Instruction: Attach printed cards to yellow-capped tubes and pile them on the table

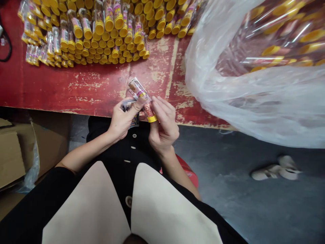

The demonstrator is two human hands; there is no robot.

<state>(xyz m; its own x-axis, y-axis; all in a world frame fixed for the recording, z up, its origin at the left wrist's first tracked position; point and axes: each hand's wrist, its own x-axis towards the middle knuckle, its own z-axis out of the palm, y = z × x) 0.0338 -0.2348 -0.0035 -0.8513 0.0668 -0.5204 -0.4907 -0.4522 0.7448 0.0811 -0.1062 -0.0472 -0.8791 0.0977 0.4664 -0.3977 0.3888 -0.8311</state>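
Over the table's near edge, both hands hold one clear plastic tube (151,117) with a yellow cap at its lower end and a printed label inside or on its wall. My left hand (124,118) pinches the tube's middle with the thumb. That same hand also keeps a dark printed sheet or stack of stickers (134,120) under its palm, partly hidden. My right hand (164,125) closes its fingers on the tube's right side near the cap. The tube tilts, its clear end pointing up and to the left.
Many yellow-capped tubes (109,25) lie stacked along the back of the worn red table (96,88). A large translucent plastic bag (228,98) full of similar tubes bulges over the right edge. Cardboard boxes (50,142) stand at lower left. A pair of shoes (266,172) lies on the floor.
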